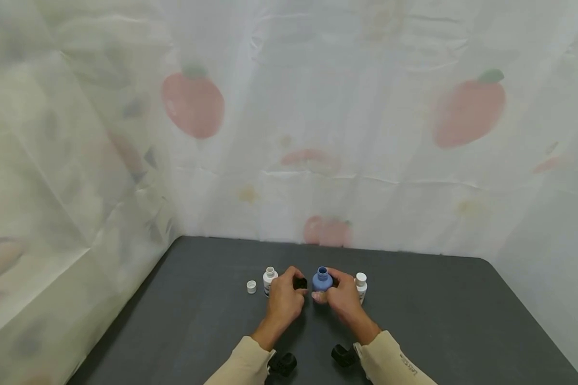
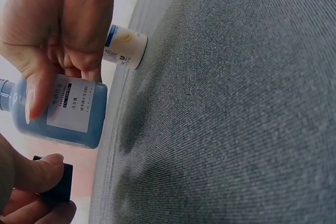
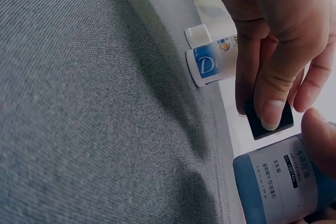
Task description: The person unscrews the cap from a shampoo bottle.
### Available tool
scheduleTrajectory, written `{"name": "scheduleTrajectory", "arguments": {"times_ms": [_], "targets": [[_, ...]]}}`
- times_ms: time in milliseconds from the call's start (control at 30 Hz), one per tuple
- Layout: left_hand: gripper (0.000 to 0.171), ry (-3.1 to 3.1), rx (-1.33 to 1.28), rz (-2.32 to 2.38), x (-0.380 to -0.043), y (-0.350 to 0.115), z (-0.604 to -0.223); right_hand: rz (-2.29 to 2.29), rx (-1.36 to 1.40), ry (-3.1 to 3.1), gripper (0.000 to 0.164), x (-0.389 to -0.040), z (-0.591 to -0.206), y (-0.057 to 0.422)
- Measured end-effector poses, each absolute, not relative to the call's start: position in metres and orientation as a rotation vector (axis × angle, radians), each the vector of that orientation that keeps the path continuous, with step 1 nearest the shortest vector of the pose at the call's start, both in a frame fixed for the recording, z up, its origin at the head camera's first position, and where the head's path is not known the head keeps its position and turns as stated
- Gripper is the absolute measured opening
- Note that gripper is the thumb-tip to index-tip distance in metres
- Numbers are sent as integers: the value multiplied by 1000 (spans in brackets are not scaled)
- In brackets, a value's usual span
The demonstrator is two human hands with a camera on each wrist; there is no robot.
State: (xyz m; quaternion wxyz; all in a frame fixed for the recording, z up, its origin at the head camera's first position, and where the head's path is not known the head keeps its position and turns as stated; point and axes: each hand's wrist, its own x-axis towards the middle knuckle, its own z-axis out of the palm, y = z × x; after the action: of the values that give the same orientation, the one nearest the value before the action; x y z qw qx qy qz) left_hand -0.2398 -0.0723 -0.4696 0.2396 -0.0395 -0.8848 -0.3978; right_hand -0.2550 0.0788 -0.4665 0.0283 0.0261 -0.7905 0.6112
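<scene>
My left hand (image 1: 285,297) pinches a small black bottle cap (image 3: 269,120) between thumb and fingers. Right beside it, my right hand (image 1: 343,293) grips a translucent blue bottle (image 2: 71,111) with a white printed label around its body. The bottle's neck (image 1: 322,271) is uncovered, and its mouth points up. In the head view, cap and bottle are held side by side, a small gap apart. An uncapped white bottle (image 1: 269,276) with a blue label stands just left of my left hand. Behind my right hand, a second white bottle (image 1: 361,282) with a white cap is partly hidden.
A loose white cap (image 1: 251,287) sits on the dark grey table (image 1: 212,310), left of the uncapped white bottle. Pale sheeting (image 1: 356,133) printed with fruit hangs behind the table and along its left side. Black wrist devices (image 1: 284,364) show at both cuffs.
</scene>
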Motion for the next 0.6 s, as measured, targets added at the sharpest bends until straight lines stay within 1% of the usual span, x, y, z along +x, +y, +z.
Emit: {"name": "scheduleTrajectory", "arguments": {"times_ms": [333, 600], "targets": [[34, -2453, -109, -1095, -239, -73, -470, 1892, 108, -2448, 68, -255, -469, 77], [33, -2474, -102, -1079, -238, -74, -471, 1979, 159, -2408, 68, -255, -472, 78]]}}
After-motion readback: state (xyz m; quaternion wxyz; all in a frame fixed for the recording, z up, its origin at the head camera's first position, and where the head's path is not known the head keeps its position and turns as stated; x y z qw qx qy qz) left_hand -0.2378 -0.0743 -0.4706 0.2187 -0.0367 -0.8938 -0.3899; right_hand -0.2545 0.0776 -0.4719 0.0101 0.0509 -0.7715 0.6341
